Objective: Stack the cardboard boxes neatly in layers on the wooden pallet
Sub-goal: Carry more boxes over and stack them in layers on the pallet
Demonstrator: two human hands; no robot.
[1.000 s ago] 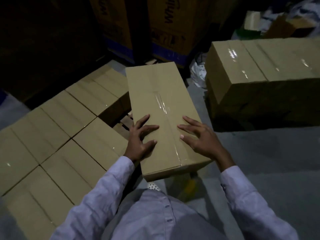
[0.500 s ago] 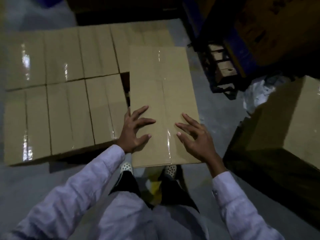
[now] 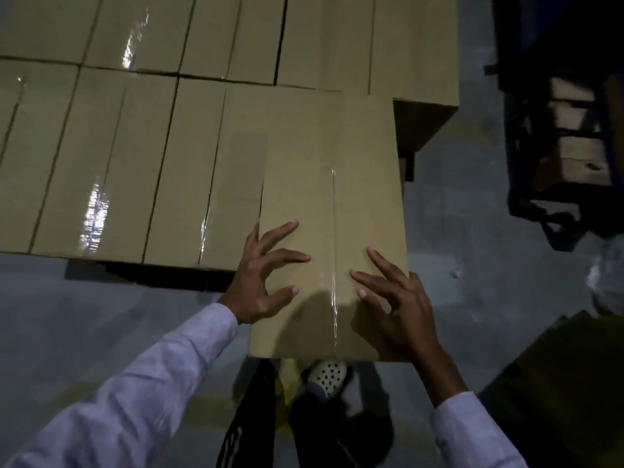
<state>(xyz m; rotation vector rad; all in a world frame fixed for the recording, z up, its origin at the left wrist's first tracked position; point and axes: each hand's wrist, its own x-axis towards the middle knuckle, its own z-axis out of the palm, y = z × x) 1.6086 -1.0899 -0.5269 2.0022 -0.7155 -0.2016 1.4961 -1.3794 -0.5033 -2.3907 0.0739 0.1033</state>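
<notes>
Shoe [image 3: 326,371] on grey floor [image 3: 84,315], just under the box's near end. Sleeves in at both sides.

Left hand [image 3: 260,282] clamps the near left edge of the box [image 3: 331,157], fingers spread and bent over the top, heel on the side. Right hand [image 3: 398,309] does the same at the near right corner. Whether any fingers reach underneath, cannot tell.

Box is long and taped down the middle. It is held above the near right corner of the pallet, with its left side along the last box of the near row and its near end out past that row's front edge.

Layer [image 3: 118,146]: two rows of like boxes, tight together, tape glinting. Pallet itself is hidden under them. The far row's right end box [image 3: 415,45] shows its near side beyond the carried box, so the slot looks open.

Judgement: this box closes the first layer.
- Push it further in until its far end meets that exposed side.
- Lower it level, far end first.
- Keep fingers on top, clear of the left seam.
- Finish by pressing it left and flush with the front edge.

Dark frame [image 3: 557,146] stands well off to the right.
</notes>
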